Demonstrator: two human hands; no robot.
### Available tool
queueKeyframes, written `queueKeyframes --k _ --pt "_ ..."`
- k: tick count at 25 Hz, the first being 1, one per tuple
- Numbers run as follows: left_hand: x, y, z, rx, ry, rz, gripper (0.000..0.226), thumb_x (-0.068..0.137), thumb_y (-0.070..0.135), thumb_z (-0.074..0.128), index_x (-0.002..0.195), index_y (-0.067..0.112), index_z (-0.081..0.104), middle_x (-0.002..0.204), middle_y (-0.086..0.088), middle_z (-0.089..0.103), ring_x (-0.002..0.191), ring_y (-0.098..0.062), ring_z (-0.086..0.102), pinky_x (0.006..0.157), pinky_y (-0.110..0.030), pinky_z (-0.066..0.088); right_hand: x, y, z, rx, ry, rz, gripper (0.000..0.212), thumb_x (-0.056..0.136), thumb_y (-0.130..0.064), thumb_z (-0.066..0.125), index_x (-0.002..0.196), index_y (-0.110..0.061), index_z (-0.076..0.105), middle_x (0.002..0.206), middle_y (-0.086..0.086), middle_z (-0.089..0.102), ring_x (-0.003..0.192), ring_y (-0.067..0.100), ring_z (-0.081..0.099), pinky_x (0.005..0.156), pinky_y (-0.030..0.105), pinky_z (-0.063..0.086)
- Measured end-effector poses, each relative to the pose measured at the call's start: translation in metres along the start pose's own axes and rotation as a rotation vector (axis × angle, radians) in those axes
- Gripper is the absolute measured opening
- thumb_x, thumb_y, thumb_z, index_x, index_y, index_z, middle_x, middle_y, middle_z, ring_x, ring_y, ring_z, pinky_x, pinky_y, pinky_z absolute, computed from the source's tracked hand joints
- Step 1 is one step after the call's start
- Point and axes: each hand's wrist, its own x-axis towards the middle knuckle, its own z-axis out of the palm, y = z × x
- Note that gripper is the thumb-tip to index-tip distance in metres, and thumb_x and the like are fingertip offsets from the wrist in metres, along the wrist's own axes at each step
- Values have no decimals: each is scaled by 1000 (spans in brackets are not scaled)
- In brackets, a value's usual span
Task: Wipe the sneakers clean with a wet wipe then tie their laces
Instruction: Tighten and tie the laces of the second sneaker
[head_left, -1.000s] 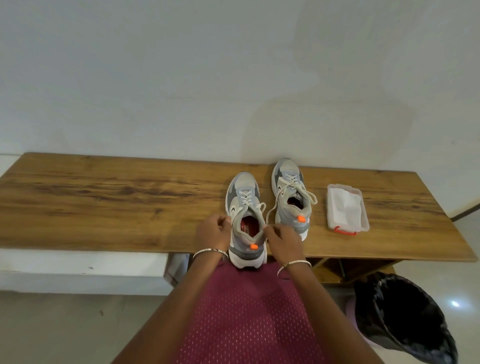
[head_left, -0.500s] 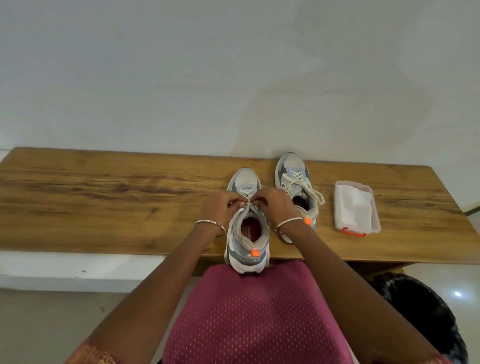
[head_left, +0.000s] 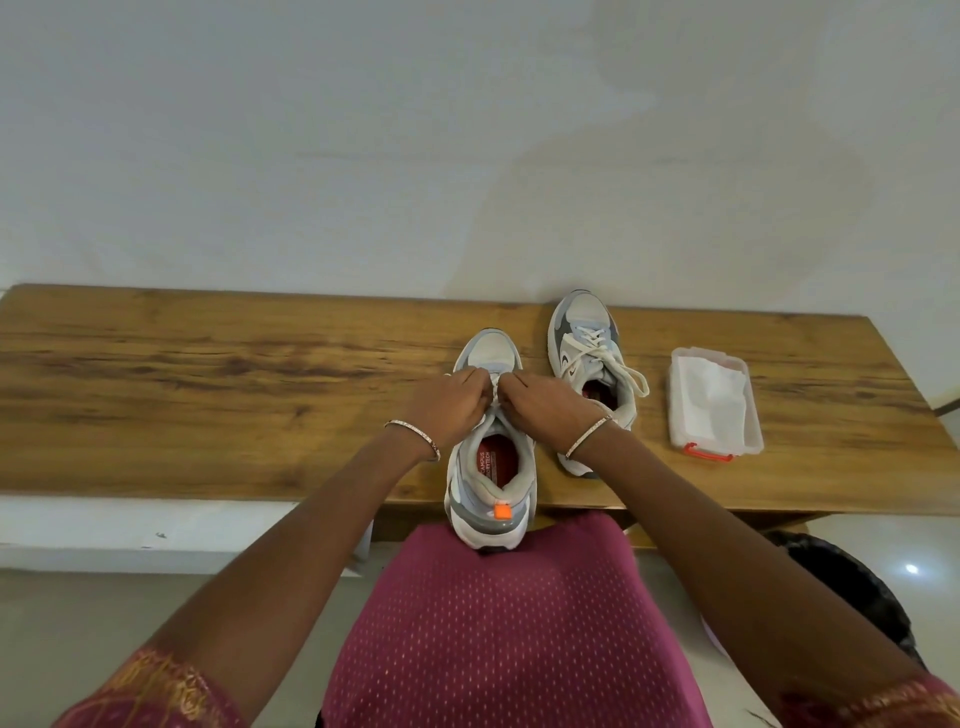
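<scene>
Two grey-and-white sneakers stand on the wooden table (head_left: 208, 395). The near sneaker (head_left: 491, 483) has an orange heel tab and its heel hangs over the table's front edge. My left hand (head_left: 449, 402) and my right hand (head_left: 548, 408) meet over its tongue, each pinching its white laces (head_left: 496, 392). The laces' ends are hidden under my fingers. The far sneaker (head_left: 584, 343) stands to the right and further back, with its laces tied in a loose bow.
A clear plastic box of white wet wipes (head_left: 712, 402) with an orange clasp lies right of the sneakers. A black-lined bin (head_left: 852, 587) stands on the floor at the lower right. The white wall runs behind the table.
Both hands moved forward from beside the near sneaker's heel opening to its tongue and came together on the laces. The view has shifted slightly closer.
</scene>
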Motion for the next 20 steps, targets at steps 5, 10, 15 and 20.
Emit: queueKeyframes --k 5,10,15,20 --pt "-8 3 -4 32 2 17 15 101 20 43 106 7 50 104 -12 62 75 -30 57 62 -32 30 -5 -2 0 -6 39 20 17 82 -2 70 90 6 57 67 20 61 45 38 57 39 32 37" --pt "-10 5 -9 44 -32 32 14 101 20 42 105 9 50 104 -8 62 66 -19 43 61 -30 30 -7 -4 2 4 7 25 15 92 -6 61 99 5 56 83 21 64 64 41 63 51 41 45" --pt "-24 11 -2 -386 147 -209 15 100 27 50 104 14 59 97 2 65 87 -21 63 71 -38 48 -16 -2 -2 239 13 230 21 92 0 56 110 -4 67 103 13 69 96 28 64 80 30 45" --pt "-44 44 19 -597 195 -645 73 71 54 79 125 16 47 121 3 53 107 -18 54 91 -41 49 -30 -8 2 280 36 358 17 93 -7 61 108 -6 69 112 12 56 98 23 58 76 18 33"
